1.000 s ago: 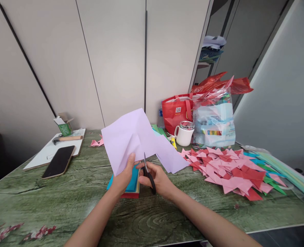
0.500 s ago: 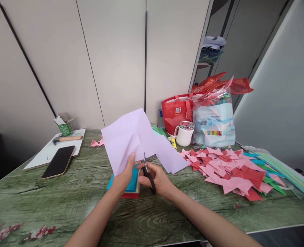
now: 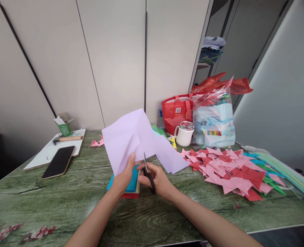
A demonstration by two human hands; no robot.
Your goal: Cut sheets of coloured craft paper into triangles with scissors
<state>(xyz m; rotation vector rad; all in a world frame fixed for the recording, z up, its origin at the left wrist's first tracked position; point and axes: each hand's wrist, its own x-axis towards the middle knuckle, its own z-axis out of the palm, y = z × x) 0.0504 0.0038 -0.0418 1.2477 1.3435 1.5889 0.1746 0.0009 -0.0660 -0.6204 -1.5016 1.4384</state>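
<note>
My left hand (image 3: 126,174) pinches a sheet of lilac paper (image 3: 127,139) by its lower part, thumb on top, and holds it up above the table. Creases run across the sheet. My right hand (image 3: 155,176) is closed round the black handles of a pair of scissors (image 3: 149,177); their blades point up at the sheet's lower right edge. Beneath my hands lies a stack of coloured paper (image 3: 133,181), blue on top and red at the bottom. More lilac sheets (image 3: 173,157) rest on the table just to the right.
Folded pink and red paper pieces (image 3: 226,168) are heaped at the right. Behind them stand a white mug (image 3: 185,133), a red bag (image 3: 175,113) and a filled plastic bag (image 3: 213,120). At left are a phone (image 3: 59,162), a hammer (image 3: 68,138) and a small green box (image 3: 64,128).
</note>
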